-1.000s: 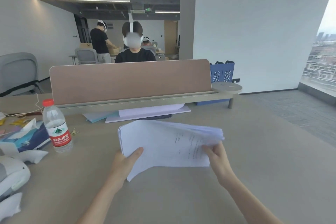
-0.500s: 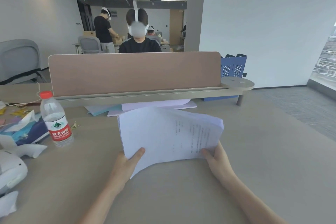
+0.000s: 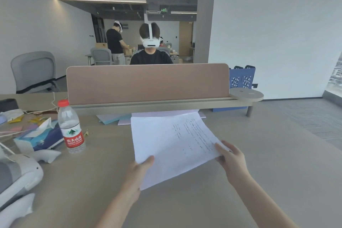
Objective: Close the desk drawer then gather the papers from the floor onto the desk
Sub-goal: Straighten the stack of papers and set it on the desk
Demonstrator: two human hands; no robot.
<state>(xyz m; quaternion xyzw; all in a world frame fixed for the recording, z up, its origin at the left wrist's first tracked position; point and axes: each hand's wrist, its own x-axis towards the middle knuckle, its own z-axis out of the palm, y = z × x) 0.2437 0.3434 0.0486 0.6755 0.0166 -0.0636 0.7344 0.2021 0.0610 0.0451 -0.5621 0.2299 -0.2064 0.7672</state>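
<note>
A stack of white printed papers lies nearly flat over the beige desk, its far edge near the divider. My left hand pinches the stack's near-left edge, thumb on top. My right hand grips the near-right corner. More sheets, white, lilac and light blue, lie under the divider's shelf. The drawer and the floor beside the desk are out of view.
A water bottle with a red label stands left of the papers. A tissue box and white devices crowd the left. A brown divider panel backs the desk; a person in a headset sits behind it.
The paper stack has gone from upright on its edge to tilted down almost flat on the desk, farther from me. Both hands kept their hold.
</note>
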